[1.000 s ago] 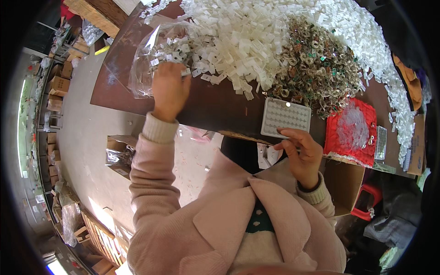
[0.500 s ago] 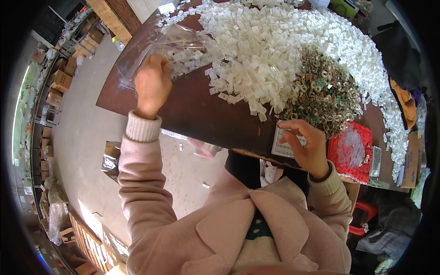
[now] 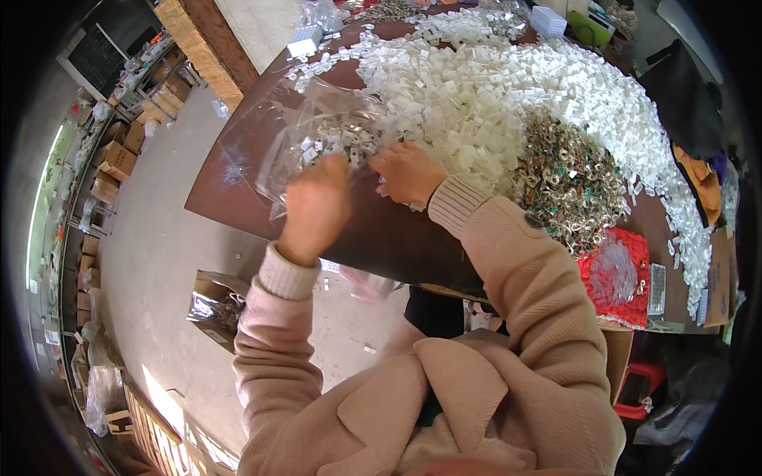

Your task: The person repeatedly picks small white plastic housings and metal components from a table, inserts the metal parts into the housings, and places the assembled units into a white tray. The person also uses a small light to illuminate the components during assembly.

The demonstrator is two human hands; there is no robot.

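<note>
My left hand (image 3: 317,210) is closed like a fist over the near side of a clear plastic bag (image 3: 290,135). Small white and metallic pieces (image 3: 337,143) lie in and on the bag. What the left fingers hold, if anything, is hidden. Just to the right, my right hand (image 3: 409,173) is bent low over the table with its fingers curled. It is beside the bag and the left edge of a big heap of small white plastic pieces (image 3: 468,111). A whitish edge shows under it, too small to name.
A pile of small metallic rings (image 3: 567,178) borders the white heap. Farther right are a red cloth (image 3: 635,274) with clear threads and a pale grid-like tray (image 3: 657,289). White stacked boxes (image 3: 305,41) stand at the far table edge. An open carton (image 3: 218,317) sits on the floor.
My right hand has moved left, from a small white tray at the table's front edge to beside the bag. That tray no longer shows there. My left hand has moved right and nearer.
</note>
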